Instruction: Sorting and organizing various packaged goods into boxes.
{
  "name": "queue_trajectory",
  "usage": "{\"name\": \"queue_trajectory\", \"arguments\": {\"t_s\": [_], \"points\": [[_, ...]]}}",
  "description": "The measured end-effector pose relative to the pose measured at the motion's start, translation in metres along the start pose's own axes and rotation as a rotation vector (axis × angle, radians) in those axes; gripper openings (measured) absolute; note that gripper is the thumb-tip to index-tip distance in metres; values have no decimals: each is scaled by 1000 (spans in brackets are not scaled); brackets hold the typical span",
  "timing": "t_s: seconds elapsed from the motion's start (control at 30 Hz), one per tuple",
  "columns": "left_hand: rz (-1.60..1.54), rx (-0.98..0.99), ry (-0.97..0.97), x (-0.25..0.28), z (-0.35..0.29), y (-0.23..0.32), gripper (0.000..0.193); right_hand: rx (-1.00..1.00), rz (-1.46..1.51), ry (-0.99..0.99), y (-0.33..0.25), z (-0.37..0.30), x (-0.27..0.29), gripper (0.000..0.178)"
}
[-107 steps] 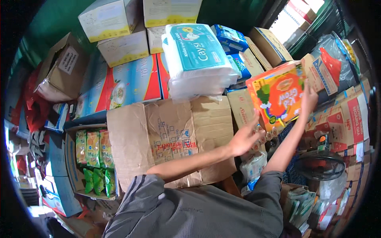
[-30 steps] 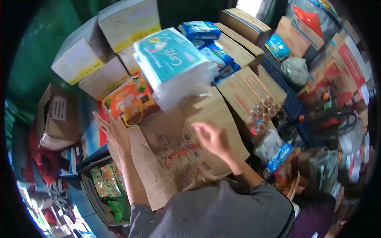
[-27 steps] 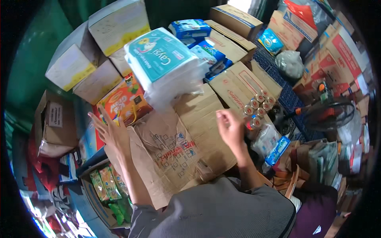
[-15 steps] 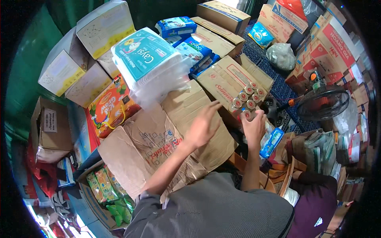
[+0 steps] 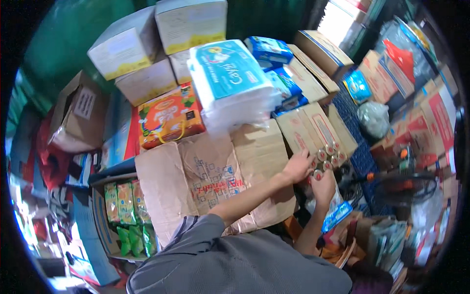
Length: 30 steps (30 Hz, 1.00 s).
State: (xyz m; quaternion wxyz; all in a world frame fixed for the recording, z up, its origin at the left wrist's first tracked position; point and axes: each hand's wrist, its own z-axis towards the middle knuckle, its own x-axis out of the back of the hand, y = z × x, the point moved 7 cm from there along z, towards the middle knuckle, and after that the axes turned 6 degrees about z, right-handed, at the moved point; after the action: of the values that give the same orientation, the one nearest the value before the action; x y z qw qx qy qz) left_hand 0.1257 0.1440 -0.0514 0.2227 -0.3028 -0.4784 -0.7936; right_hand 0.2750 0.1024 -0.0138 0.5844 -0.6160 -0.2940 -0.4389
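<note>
Small cans [image 5: 328, 153] with metallic rims and reddish centres stand in a cluster on a brown carton [image 5: 304, 125] at the right of the work area. My left hand [image 5: 296, 168] is at the cluster's left side, its bent fingers pressed against the cans. On the near side, my right hand [image 5: 323, 189] is closed on a can [image 5: 317, 175] at the cluster's edge, its top showing above the fingers. Beneath my left forearm lies a flattened cardboard sheet [image 5: 210, 171], creased and printed. My hands cover the sides of the nearest cans.
A clear-wrapped stack of teal-and-white tissue packs [image 5: 230, 73] stands beyond the cardboard, beside an orange gift box [image 5: 169, 117]. White cartons [image 5: 191, 24] are piled behind. At left, an open box holds green packets [image 5: 126, 201]. A black fan [image 5: 401, 193] stands at right.
My left hand has moved right from over the cardboard sheet to the cans. My right hand stays at the near cans. The view has turned, shifting the scene.
</note>
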Motion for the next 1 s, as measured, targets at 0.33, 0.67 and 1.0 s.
{"name": "queue_trajectory", "arguments": {"t_s": [0.33,0.67,1.0], "points": [[98,18,96,61,-31,10,59,46,104,12,-51,-24,10,42],[494,226,14,215,-83,11,35,375,632,-347,-179,-43,16,50],[465,309,-77,430,-155,-30,41,733,830,-864,-332,-104,-58,48]]}}
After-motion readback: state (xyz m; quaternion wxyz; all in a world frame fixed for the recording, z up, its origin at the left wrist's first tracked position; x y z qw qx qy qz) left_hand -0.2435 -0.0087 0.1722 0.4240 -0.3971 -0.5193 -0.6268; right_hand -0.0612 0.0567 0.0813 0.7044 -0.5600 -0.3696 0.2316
